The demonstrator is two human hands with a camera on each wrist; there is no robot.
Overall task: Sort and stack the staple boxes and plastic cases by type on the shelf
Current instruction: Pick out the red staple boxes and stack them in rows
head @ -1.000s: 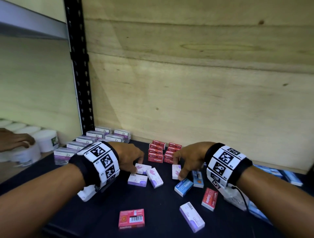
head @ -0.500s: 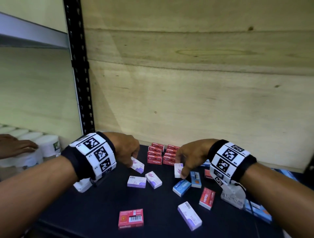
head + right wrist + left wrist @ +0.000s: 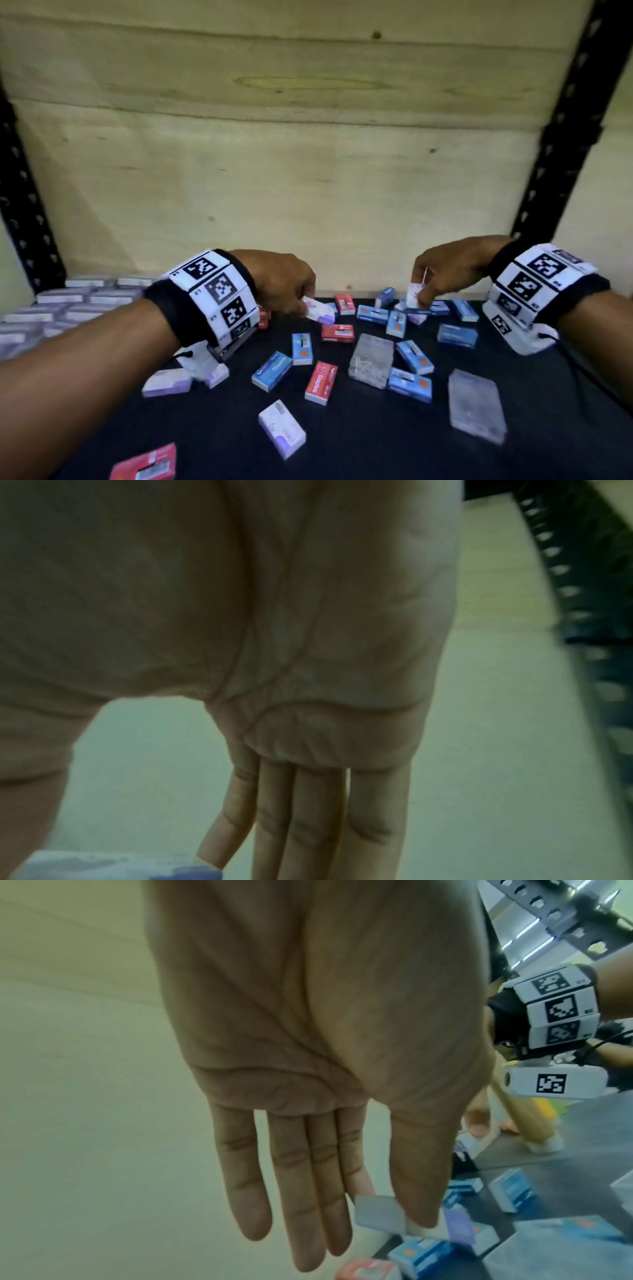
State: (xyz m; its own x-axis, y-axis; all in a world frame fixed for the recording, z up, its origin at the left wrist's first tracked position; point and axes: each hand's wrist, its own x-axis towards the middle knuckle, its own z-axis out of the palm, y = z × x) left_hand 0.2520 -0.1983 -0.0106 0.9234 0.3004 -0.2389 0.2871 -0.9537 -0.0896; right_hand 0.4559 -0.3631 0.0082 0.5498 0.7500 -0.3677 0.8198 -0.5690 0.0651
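Head view: both hands have lifted off the shelf [image 3: 359, 442] since a moment ago. Left hand [image 3: 281, 281] pinches a purple-white staple box [image 3: 320, 310], right hand [image 3: 452, 267] another [image 3: 413, 297]; likely bound for purple stacks [image 3: 68, 301] at left.

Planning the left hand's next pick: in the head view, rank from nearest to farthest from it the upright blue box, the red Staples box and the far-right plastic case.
1. Upright blue box, just below-right of the left hand.
2. Red Staples box, lower, centre.
3. Plastic case, far right.
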